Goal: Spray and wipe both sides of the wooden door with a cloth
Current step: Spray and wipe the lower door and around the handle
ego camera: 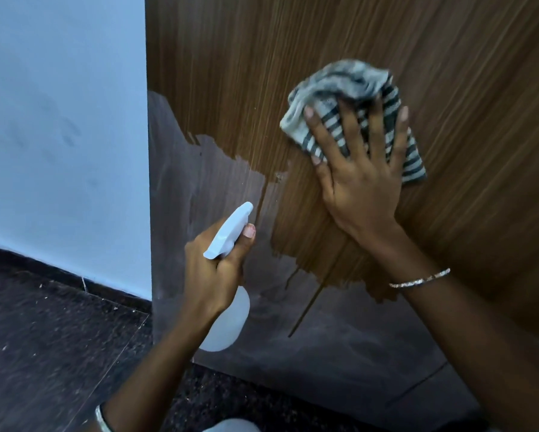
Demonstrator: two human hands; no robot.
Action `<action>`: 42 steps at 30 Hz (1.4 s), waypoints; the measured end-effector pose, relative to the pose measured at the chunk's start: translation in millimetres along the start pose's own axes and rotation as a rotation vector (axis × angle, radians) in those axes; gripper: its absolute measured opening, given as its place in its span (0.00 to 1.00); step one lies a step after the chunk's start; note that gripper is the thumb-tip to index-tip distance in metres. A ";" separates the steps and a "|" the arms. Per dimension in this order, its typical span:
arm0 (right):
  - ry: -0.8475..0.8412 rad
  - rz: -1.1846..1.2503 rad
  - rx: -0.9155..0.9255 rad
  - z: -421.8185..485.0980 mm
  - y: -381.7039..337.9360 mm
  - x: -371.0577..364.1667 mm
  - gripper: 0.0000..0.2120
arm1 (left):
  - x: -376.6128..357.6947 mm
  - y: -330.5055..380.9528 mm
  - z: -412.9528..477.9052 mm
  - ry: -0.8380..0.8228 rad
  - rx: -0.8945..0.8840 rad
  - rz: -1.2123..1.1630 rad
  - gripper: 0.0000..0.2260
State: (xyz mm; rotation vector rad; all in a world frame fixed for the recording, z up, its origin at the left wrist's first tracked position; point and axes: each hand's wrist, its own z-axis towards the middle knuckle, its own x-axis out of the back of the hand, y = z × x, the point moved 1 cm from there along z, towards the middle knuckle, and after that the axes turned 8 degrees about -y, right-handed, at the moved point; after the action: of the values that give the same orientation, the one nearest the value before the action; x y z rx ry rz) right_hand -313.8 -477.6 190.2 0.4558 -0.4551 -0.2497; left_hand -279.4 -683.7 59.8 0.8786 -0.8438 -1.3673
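Note:
The wooden door (pixel 230 73) fills the upper right, brown with fine vertical grain; its lower part is dull grey with dark drip lines running down. My right hand (pixel 360 169) lies flat with spread fingers on a grey-and-white striped cloth (pixel 340 85), pressing it against the door at mid height. My left hand (pixel 213 269) grips a white spray bottle (pixel 227 322) by the neck, lower left of the cloth, with the nozzle (pixel 230 229) aimed up toward the door. Part of the cloth is blurred.
A pale blue wall (pixel 62 120) stands left of the door's edge. Below it runs a dark skirting (pixel 59 277), then dark speckled floor tiles (pixel 53 353). A thin bracelet (pixel 419 280) circles my right wrist.

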 end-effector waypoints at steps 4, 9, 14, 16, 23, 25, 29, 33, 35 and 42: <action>-0.175 -0.067 0.358 -100.1 -41.7 -39.1 0.28 | 3.4 -0.2 -2.7 -0.019 -0.028 0.010 0.13; -0.222 -0.072 0.505 -108.4 -39.6 -34.6 0.29 | 10.8 -5.0 -9.2 -0.026 -0.018 0.006 0.13; -0.050 0.035 0.065 12.0 0.6 4.0 0.25 | 14.5 -11.8 -8.1 0.015 0.029 -0.016 0.17; 0.020 0.041 -0.038 33.6 -1.9 8.3 0.24 | 14.4 -10.5 -7.7 0.029 0.046 -0.040 0.20; -0.011 0.047 0.011 -29.6 -25.0 -15.7 0.26 | 22.5 -15.4 -8.1 0.098 0.036 0.003 0.16; -0.037 0.043 0.013 -45.3 -32.5 -20.2 0.27 | 26.5 -17.5 -10.9 0.119 0.060 0.009 0.19; -0.033 0.073 0.012 -47.2 -62.7 -28.7 0.27 | 37.8 -9.5 -5.8 0.130 0.033 0.032 0.17; -0.106 0.076 0.476 -73.8 -98.0 -52.4 0.30 | 46.4 6.6 0.6 0.150 -0.005 0.062 0.12; -0.142 0.029 0.617 -78.4 -97.5 -57.3 0.29 | 49.7 12.3 -0.5 0.154 -0.005 0.058 0.11; -0.030 0.076 0.278 52.1 -78.6 -8.8 0.26 | 64.4 22.3 -3.1 0.148 0.016 0.043 0.10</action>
State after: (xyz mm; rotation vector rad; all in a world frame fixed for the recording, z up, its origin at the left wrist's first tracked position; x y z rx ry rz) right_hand -356.5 -562.2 191.4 0.7051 -0.5377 -0.1193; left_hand -264.7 -747.8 78.0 0.9570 -0.7559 -1.2438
